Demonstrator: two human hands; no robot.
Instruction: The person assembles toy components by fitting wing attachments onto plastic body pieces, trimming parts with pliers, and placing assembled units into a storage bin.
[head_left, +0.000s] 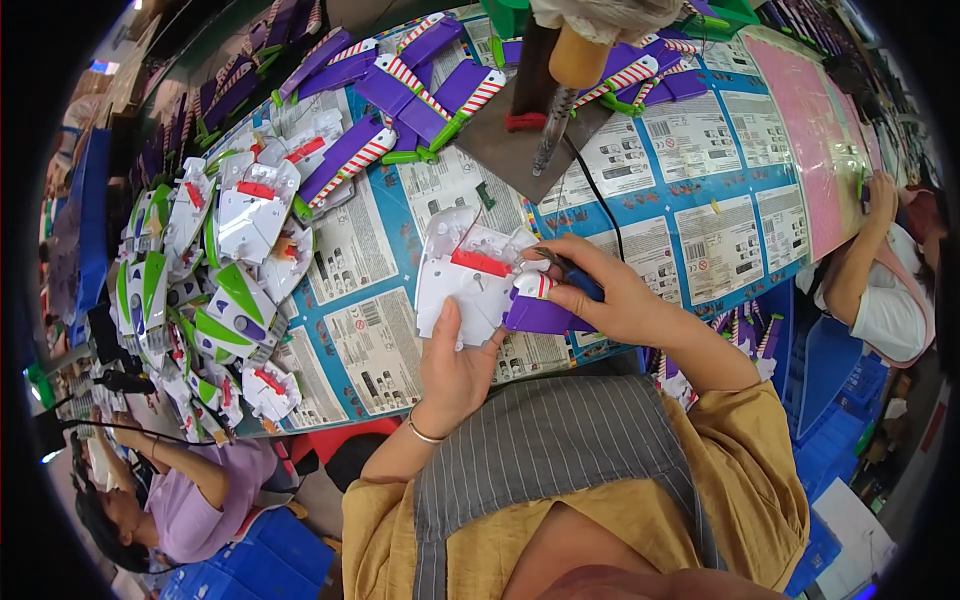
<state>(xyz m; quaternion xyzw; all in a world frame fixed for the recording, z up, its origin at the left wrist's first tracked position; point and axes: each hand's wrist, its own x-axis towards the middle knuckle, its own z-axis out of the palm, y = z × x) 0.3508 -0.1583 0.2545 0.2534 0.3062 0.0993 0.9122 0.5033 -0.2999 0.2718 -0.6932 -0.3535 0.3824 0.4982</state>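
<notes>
My left hand [455, 355] is closed on a white plastic toy shell [450, 300], thumb on its face and fingers beneath. A red insert [480, 263] sits across the shell's upper part. At the shell's right side my right hand [615, 300] is closed round dark-blue-handled pliers [580, 282], whose grey jaws lie by the shell's edge. A purple wing [545, 316] with a red-and-white striped end lies under my right fingers, against the shell. Whether the wing is fixed to the shell, I cannot tell.
White-and-green toy shells [235, 320] are heaped at the left. Purple wings [420, 100] with striped edges lie along the back. A tan-and-metal tool [553, 130] hangs above a grey plate [490, 160]; a black cable runs nearby. Co-workers sit at left [205, 495] and right [880, 280].
</notes>
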